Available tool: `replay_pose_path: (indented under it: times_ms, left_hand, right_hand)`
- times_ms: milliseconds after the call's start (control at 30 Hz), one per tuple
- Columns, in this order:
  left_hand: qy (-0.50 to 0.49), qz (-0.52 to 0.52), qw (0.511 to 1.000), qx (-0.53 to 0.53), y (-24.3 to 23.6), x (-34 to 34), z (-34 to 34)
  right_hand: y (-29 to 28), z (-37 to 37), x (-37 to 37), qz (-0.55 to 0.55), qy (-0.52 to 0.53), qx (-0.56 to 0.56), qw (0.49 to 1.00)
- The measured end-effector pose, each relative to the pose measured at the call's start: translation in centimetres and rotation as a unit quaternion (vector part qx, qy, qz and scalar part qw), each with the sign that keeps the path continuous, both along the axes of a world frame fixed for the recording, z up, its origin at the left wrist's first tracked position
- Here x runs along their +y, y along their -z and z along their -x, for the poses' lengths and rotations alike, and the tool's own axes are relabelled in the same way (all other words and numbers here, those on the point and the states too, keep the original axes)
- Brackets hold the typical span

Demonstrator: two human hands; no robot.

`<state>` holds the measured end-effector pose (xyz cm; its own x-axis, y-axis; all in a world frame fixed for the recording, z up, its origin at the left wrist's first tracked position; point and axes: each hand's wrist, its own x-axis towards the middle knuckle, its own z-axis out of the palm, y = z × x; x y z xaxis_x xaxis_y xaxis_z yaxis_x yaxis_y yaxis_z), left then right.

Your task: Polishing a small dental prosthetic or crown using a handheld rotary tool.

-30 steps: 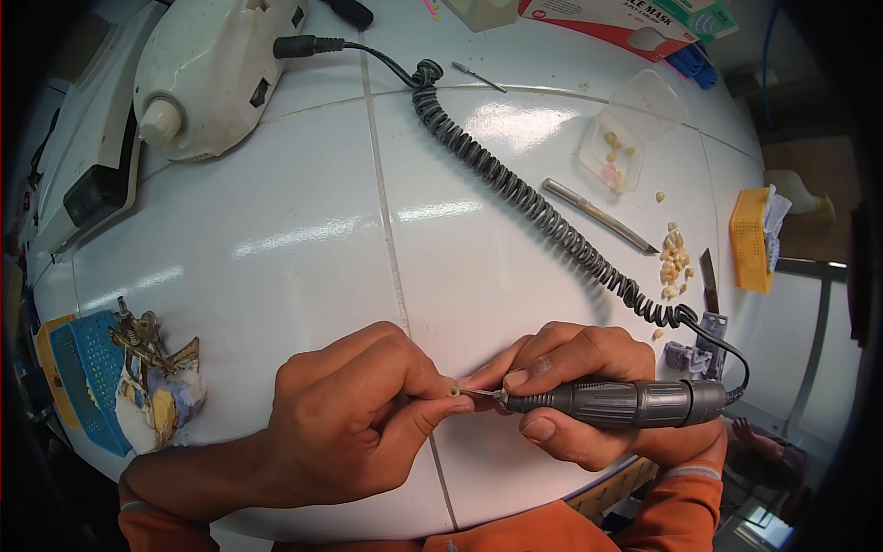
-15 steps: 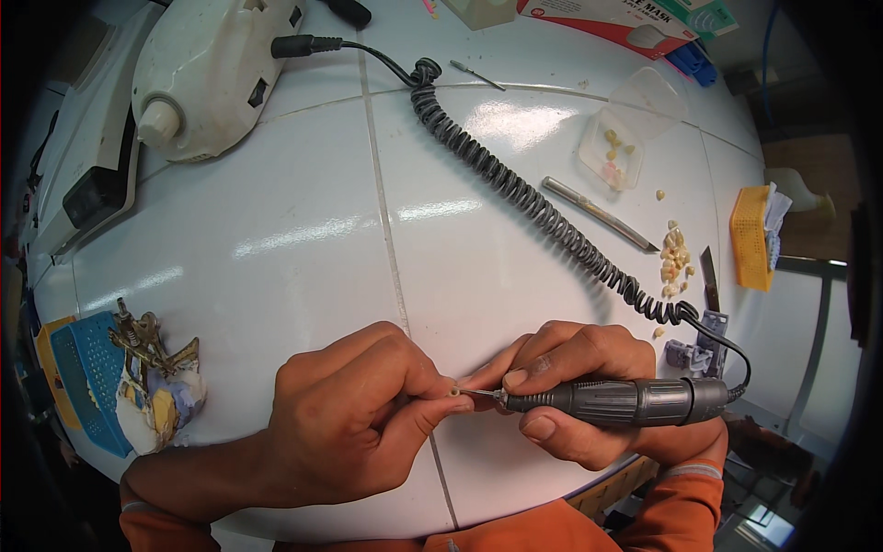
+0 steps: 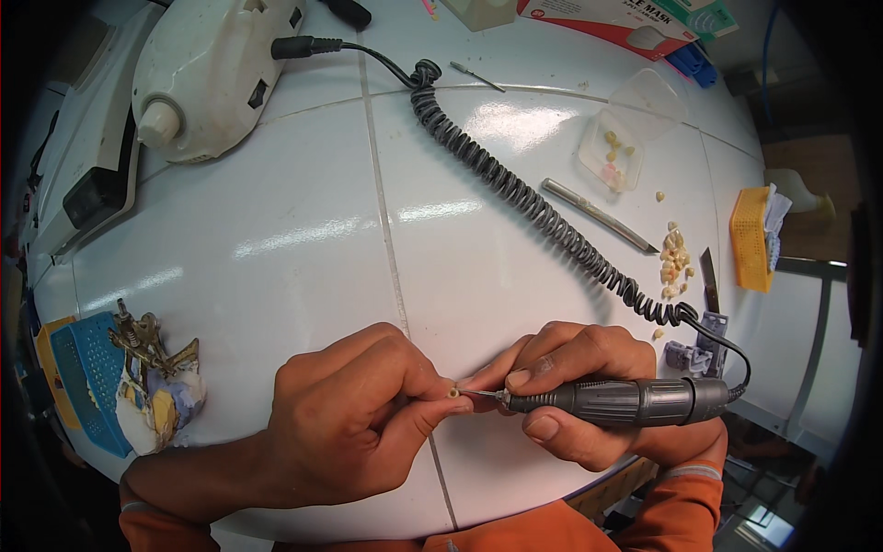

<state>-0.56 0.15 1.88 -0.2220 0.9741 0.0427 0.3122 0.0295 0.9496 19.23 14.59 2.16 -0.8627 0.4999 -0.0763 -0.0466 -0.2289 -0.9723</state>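
Near the front middle of the table, my left hand [image 3: 359,405] is closed, pinching a tiny artificial tooth [image 3: 453,393] between thumb and forefinger. My right hand [image 3: 579,368] wraps round a black rotary handpiece [image 3: 635,402] held nearly level. Its thin metal bur [image 3: 480,393] points left and meets the tooth, or comes very close to it; the exact contact is too small to tell. A forefinger of the right hand reaches up to the left fingertips. From the handpiece's rear end, a coiled black cord [image 3: 524,189] runs to the far left.
A white control unit [image 3: 207,83] stands far left. At left, a dental articulator with a plaster model [image 3: 158,386] sits by a blue basket [image 3: 87,377]. To the right are a metal-handled knife [image 3: 598,214], loose artificial teeth [image 3: 676,258], a clear box [image 3: 602,152] and a yellow basket [image 3: 750,239].
Almost nothing differs. The right thumb and handpiece have shifted very slightly; both hands keep their hold at the same place.
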Motion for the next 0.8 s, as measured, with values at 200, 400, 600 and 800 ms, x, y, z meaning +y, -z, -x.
replay_pose_path:
  times_ms: [200,400,600,800]
  left_hand:
    - [-0.002,0.0,1.0,0.003,0.16,-0.07,-0.06]
    - [-0.001,0.003,1.0,-0.001,0.1,-0.08,-0.03]
    - [-0.001,-0.001,1.0,-0.001,0.09,-0.06,-0.07]
    - [0.001,0.004,1.0,-0.001,0.01,-0.04,0.01]
  right_hand:
    - [0.57,0.07,0.17,-0.01,-0.01,0.03,0.999]
    - [0.59,0.16,0.14,-0.013,-0.01,0.028,0.999]
    - [0.48,0.08,0.15,-0.021,-0.007,0.018,1.0]
    - [0.49,0.11,0.0,-0.018,0.001,0.022,1.0]
